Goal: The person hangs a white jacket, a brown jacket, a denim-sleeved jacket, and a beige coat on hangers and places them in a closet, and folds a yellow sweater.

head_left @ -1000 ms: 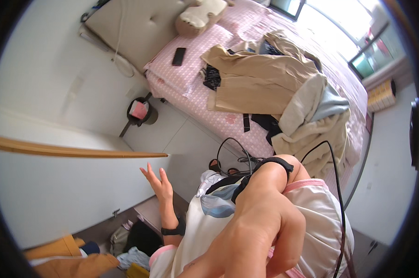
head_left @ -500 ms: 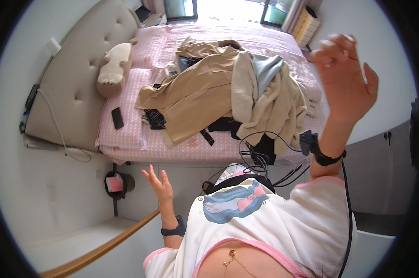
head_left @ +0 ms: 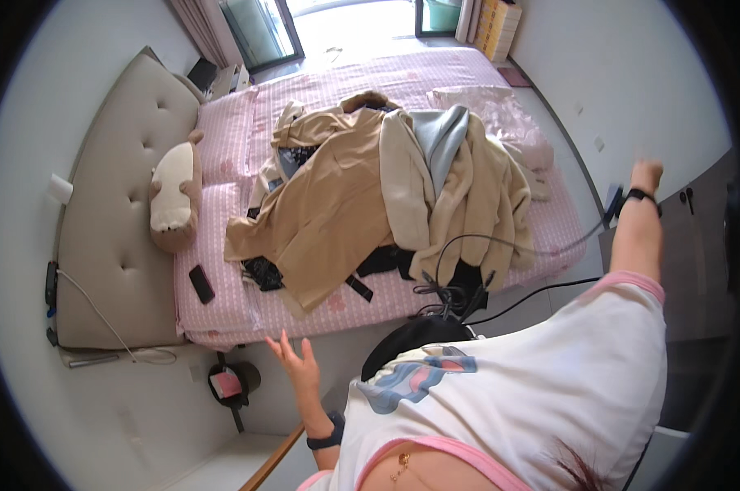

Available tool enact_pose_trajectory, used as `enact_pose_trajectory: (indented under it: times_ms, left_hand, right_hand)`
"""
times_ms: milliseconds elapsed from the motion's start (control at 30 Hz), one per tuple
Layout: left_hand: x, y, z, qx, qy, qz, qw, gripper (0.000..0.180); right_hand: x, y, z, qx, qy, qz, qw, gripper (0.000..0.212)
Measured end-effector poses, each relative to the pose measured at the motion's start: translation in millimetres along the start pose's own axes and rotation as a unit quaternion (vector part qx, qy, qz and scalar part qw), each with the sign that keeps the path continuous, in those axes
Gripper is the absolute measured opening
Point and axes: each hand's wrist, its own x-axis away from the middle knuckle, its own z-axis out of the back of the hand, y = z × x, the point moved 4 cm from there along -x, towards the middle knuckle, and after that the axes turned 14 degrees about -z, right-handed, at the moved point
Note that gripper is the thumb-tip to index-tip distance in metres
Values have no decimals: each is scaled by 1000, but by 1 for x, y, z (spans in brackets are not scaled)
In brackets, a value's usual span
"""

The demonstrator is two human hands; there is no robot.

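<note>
My left hand (head_left: 296, 360) is raised beside the near edge of the bed, fingers spread, touching nothing. My right hand (head_left: 647, 175) is stretched out to the far right in front of the wall, above a dark grey cabinet. It is small and foreshortened, so its fingers cannot be made out. A tan coat (head_left: 329, 196) lies spread across a heap of clothes on the bed. Beside it are a cream fleece coat (head_left: 468, 209) and a light blue garment (head_left: 442, 139). Dark garments show from under the heap.
The bed (head_left: 370, 307) has a pink patterned sheet and a padded headboard (head_left: 108, 213). On it lie a plush toy (head_left: 175, 192) and a black phone (head_left: 200, 284). Black cables (head_left: 448, 295) hang before me. A bin (head_left: 235, 383) stands left; the dark cabinet (head_left: 689, 262) stands right.
My right hand has swung outward to the right and away from me; its fingers showed curled and apart before. My left hand stays raised and open. The view has shifted.
</note>
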Motion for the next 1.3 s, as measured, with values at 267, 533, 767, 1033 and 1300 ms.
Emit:
enact_pose_trajectory:
  times_ms: [267,533,767,1033,1300]
  left_hand:
    - [-12,12,-21,-43,34,66,996,49]
    - [-41,41,-60,-53,-58,81,994,52]
    - [-41,54,-86,-53,-135,92,985,54]
    - [-35,47,-94,-55,-179,148,971,54]
    - [-37,40,-98,-64,-192,159,966,54]
  right_hand:
    - [270,124,-121,257,-622,57,738,24]
    - [495,38,-207,169,-724,304,596,42]
    - [563,17,-252,179,-683,355,612,51]
    - [549,-4,-334,248,-660,244,666,60]
    - [561,3,-366,119,-629,206,741,50]
